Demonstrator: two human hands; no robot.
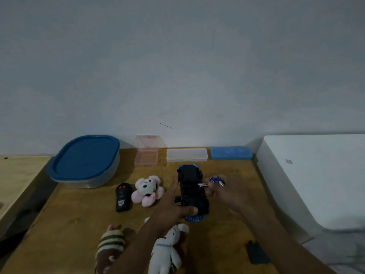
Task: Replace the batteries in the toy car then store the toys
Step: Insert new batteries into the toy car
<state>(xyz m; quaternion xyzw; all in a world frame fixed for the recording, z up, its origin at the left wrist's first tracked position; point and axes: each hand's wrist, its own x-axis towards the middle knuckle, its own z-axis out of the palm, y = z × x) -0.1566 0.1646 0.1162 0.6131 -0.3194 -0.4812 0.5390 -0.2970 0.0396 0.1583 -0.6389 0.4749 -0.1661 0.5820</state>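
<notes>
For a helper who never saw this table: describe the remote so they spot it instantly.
Find the blue-lidded container at back left. In front of it, beside the pink plush, lies the remote. It alone is a black slab with red buttons.

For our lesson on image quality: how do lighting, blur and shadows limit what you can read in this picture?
Head view: dim, bluish light; the toy car is a dark mass. Head view: soft shadow beneath the blue-lidded container. Head view: label on the battery in the right hand is smeared, barely legible.
</notes>
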